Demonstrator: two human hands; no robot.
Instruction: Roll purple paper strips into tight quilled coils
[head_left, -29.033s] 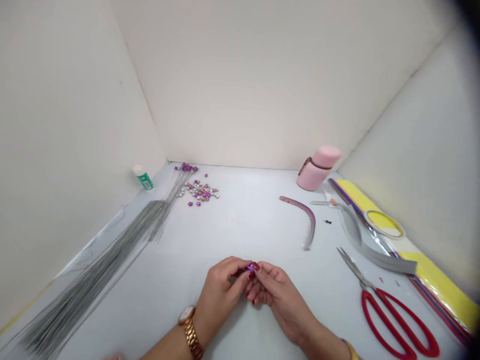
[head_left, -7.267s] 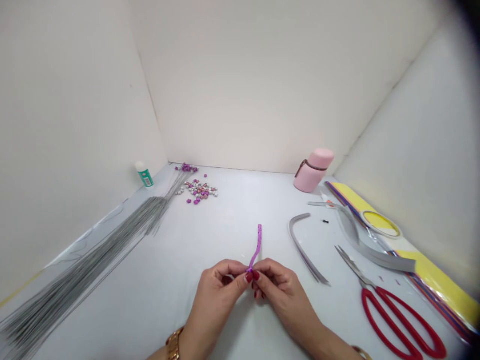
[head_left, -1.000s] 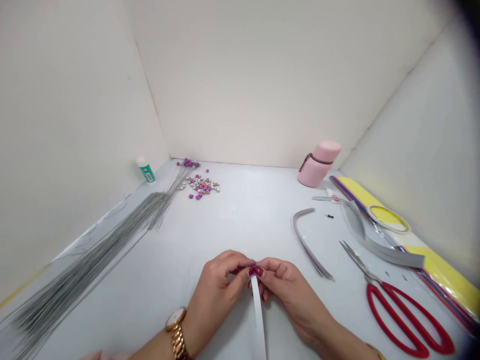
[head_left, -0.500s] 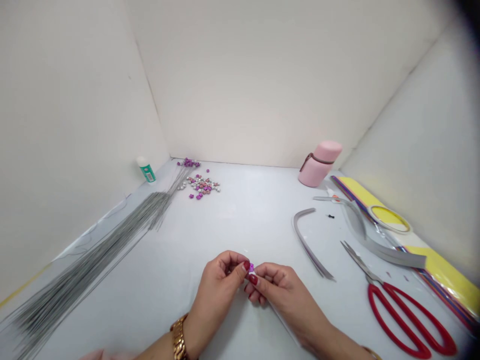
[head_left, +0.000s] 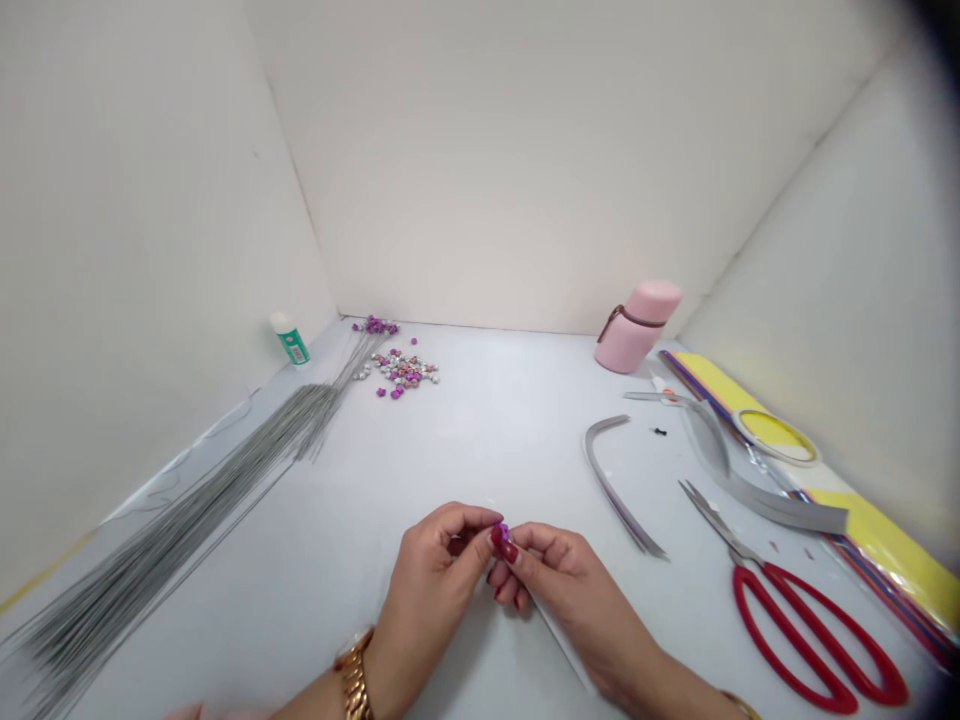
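My left hand (head_left: 442, 565) pinches a small purple folded-paper star (head_left: 504, 532) between thumb and forefinger. My right hand (head_left: 559, 575) meets it from the other side, thumb and fingertips pressed together just below the purple piece. From under the right hand a long, thin, whitish strip (head_left: 562, 645) runs down toward the front right. The fingertips touch and cover most of the star, so its exact shape is hard to see.
Small purple, pink and silver stars (head_left: 409, 372) lie back left, near a bundle of grey wires (head_left: 202, 500). A glue stick (head_left: 290, 340) stands behind. Rightward are grey strips (head_left: 611, 490), red-handled scissors (head_left: 750, 570), a tape roll (head_left: 776, 437), coloured sheets (head_left: 885, 540) and a pink flask (head_left: 637, 328).
The thumbs have come closer together, and the left thumb now covers more of the purple star. The hands otherwise stay in place, and the view shifts very slightly.
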